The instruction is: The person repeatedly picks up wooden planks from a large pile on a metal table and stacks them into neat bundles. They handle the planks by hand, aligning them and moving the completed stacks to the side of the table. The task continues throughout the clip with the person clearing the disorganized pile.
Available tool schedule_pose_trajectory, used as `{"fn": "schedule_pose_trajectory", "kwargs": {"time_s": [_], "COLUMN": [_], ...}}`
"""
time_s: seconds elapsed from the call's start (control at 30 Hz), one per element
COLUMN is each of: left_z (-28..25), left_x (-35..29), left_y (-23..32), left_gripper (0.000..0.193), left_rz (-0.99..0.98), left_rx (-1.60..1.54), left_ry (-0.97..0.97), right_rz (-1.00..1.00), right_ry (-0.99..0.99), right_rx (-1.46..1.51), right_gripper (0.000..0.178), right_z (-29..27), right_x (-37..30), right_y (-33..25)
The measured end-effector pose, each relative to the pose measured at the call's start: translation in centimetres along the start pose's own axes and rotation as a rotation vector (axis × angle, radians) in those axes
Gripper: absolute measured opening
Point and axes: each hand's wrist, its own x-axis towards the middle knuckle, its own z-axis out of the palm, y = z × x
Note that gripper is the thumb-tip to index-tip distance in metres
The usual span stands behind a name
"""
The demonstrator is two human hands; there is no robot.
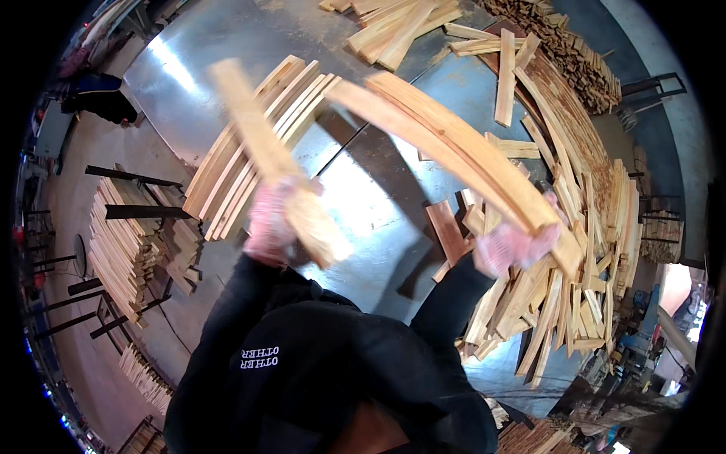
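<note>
My left hand (271, 221), in a pale pinkish glove, is closed round the lower part of a wooden board (261, 140). That board is tilted above the table and smeared by motion. In my right hand (513, 248), gloved the same way, are at least two long wooden boards (454, 144) laid together, gripped near their close end. Their far ends reach toward the middle of the table. Just left of the left-hand board, a row of boards (227, 170) lies side by side on the metal table (355, 219). Some fingers of both hands are hidden by the wood.
A loose heap of boards (541, 310) covers the table's right side, below my right hand. More boards (404, 30) lie at the far edge. Stacked wood (567, 49) stands beyond at far right. Left of the table, boards rest on a black metal rack (121, 242).
</note>
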Motion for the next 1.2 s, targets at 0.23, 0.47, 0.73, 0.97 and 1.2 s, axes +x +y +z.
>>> {"fn": "schedule_pose_trajectory", "kwargs": {"time_s": [0.23, 0.47, 0.73, 0.97, 1.2], "left_z": [8.9, 4.8, 1.1, 6.1, -0.4], "left_x": [0.7, -0.6, 0.3, -0.5, -0.5], "left_y": [-13.2, -14.1, -19.6, -10.4, -12.6], "left_gripper": [0.043, 0.042, 0.047, 0.048, 0.055], "left_rz": [-0.293, -0.372, 0.087, -0.591, -0.357], "left_rx": [-0.199, 0.043, 0.692, 0.884, 0.760], "left_ry": [-0.129, -0.275, -0.154, -0.219, -0.092], "right_rz": [-0.417, 0.726, 0.965, 0.483, 0.142], "right_ry": [-0.844, -1.066, -0.656, -0.908, -1.121], "right_rx": [-0.702, -1.128, -0.588, -0.966, -1.834], "right_gripper": [0.051, 0.072, 0.069, 0.051, 0.101], "right_z": [-9.3, -13.0, -2.9, -11.8, -9.5], "right_x": [-9.6, -6.9, -12.7, -17.7, -13.5], "right_y": [-8.2, -11.2, 2.4, 8.7, 7.9]}}
